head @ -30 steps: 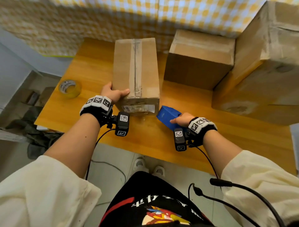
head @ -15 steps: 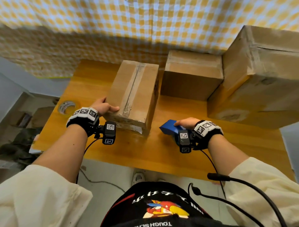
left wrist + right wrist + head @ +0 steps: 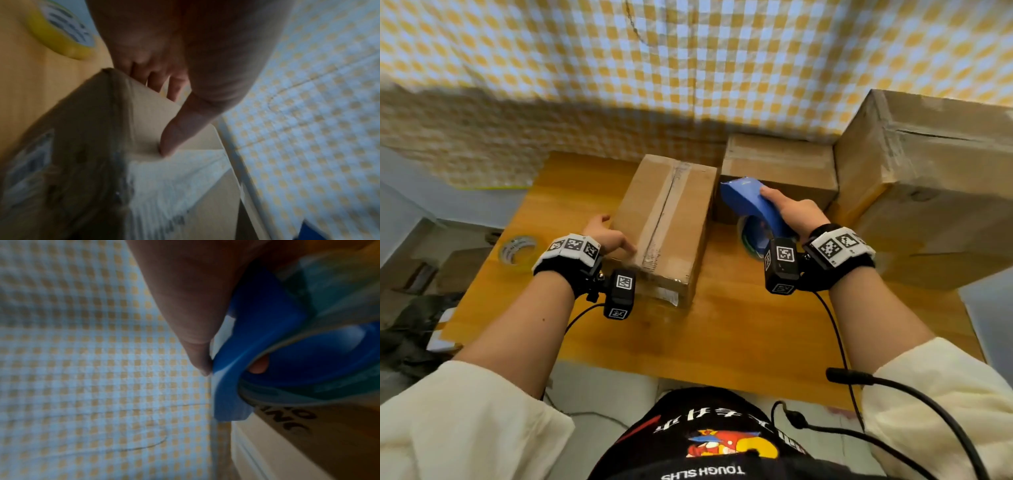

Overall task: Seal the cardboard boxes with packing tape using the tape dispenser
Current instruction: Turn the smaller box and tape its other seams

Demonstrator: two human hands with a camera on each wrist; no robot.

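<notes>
A long cardboard box lies on the wooden table, with a tape strip along its top seam. My left hand holds its near left corner, thumb on top and fingers down the left side. My right hand grips the blue tape dispenser, lifted off the table just right of the box's far end. In the right wrist view the thumb presses the dispenser's blue body and a fingertip shows inside the tape roll.
A spare yellow tape roll lies at the table's left edge. A second cardboard box stands behind the dispenser and a large box fills the right. A checked cloth hangs behind.
My right hand has lifted the dispenser off the table and carried it forward beside the box's far end. The left hand stays on the box's left corner.
</notes>
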